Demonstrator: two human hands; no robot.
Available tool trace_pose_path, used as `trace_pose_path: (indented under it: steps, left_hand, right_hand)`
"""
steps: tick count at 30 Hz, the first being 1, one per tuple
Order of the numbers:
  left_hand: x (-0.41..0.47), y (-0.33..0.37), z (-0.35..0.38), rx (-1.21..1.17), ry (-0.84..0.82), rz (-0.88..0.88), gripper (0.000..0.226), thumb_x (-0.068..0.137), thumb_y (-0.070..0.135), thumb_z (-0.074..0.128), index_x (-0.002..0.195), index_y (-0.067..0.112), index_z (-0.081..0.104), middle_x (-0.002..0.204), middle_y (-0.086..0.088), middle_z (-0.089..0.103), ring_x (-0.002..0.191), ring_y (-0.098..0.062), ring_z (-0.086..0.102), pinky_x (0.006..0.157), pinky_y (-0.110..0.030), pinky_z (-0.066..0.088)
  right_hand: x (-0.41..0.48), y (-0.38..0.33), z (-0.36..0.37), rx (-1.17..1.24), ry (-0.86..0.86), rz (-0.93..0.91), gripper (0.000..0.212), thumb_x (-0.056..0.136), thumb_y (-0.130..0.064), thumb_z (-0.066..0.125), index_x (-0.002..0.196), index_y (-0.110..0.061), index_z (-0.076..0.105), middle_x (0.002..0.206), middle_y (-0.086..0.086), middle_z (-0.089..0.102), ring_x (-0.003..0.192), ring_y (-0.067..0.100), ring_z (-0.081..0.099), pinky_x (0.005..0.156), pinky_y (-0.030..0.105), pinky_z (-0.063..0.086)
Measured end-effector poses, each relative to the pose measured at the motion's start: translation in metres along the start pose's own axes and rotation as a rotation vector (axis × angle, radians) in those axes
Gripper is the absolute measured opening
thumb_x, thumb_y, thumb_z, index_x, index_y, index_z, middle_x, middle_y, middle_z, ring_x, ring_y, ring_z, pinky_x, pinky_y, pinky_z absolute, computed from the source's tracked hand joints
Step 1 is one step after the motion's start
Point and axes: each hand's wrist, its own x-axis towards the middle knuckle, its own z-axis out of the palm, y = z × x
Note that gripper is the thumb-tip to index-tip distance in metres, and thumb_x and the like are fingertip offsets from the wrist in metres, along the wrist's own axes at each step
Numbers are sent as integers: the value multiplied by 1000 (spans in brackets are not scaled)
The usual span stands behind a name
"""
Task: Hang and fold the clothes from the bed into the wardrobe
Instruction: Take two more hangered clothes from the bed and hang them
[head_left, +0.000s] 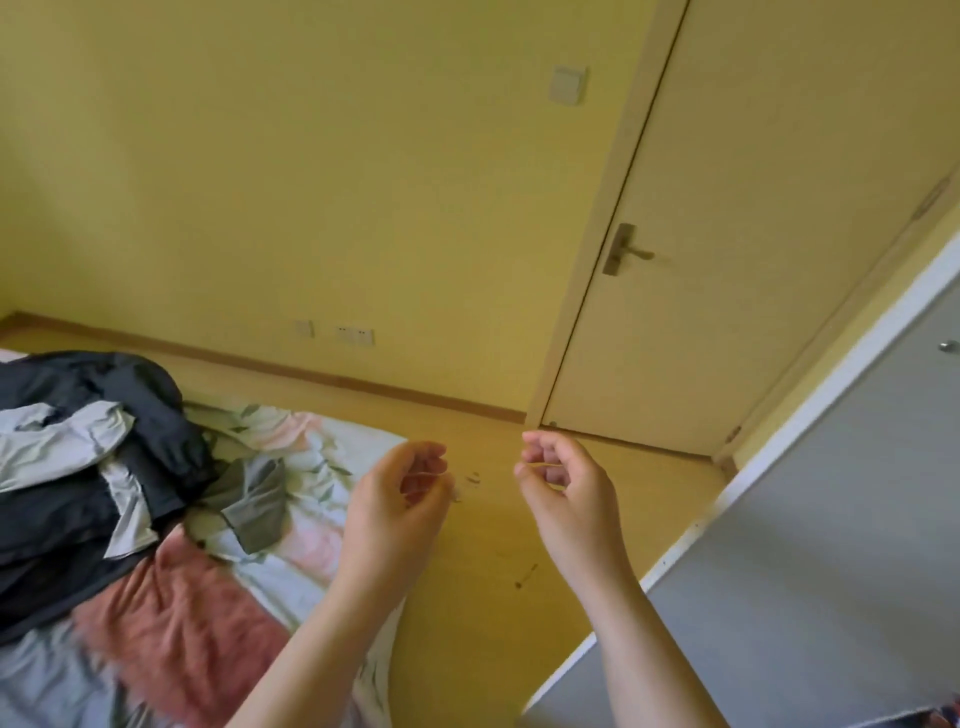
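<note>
The bed (322, 457), in a floral sheet, stands on a wooden floor (493, 545) below yellow walls. On the bed lies a heap of dark and grey clothes (88, 467), with pink fluffy fabric (182, 623) touching it. Right of the bed are a closed door (727, 260) and the grey wardrobe door (831, 545). Just off the bed's edge, the left hand (400, 493) and the right hand (561, 488) hang in the air, fingers loosely curled, holding nothing.

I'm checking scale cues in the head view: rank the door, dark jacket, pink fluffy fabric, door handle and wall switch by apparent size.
1. door
2. dark jacket
3. pink fluffy fabric
4. door handle and wall switch look alike, so unranked.
Jacket and fabric lie nearer the camera, which inflates them.
</note>
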Motion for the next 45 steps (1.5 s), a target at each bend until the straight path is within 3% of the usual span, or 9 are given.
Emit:
trace_pose_path:
  steps: [15,20,23,29,35,45]
  left_hand:
    - [150,-42,22,33,155,-128,21,87,10,65,104,22,67,89,9,69,77,7,62,62,-6,46]
    - [215,-58,26,17,182,-144,20,87,9,64,100,25,66,88,10,68,78,6,63,62,-19,54]
    - [262,-63,32,3,172,-141,19,88,10,64,101,25,66,89,11,68,77,7,62,55,-15,49]
    - [349,-61,51,13,139,-110,18,87,11,65,100,24,67,88,11,68,75,7,61,59,-5,45]
    - [413,-69,78,36,111,-124,19,87,12,66,101,25,67,88,10,69,75,6,62,60,-7,46]
    - [550,-77,164,62,263,-157,22,86,12,66,101,28,67,86,12,68,76,9,61,57,-4,43]
  right_hand:
    - [181,42,67,26,-196,2,21,91,-12,63,111,-19,65,93,-10,64,75,-9,56,67,4,43]
    - [246,50,101,13,-256,17,20,92,-17,62,110,-22,65,97,-11,64,82,-2,58,68,4,43]
    - [288,52,115,6,-261,19,18,93,-19,61,109,-26,63,99,-12,64,85,-1,59,67,5,44]
    - [369,60,121,-23,-217,24,17,92,-18,62,107,-26,64,95,-12,64,78,-9,58,65,4,43]
    - [437,83,126,-15,-241,65,18,92,-18,62,107,-26,64,96,-11,65,87,1,61,65,5,44]
    - [612,120,119,9,-378,11,15,92,-15,62,99,-28,64,96,-7,65,85,6,61,65,6,44]
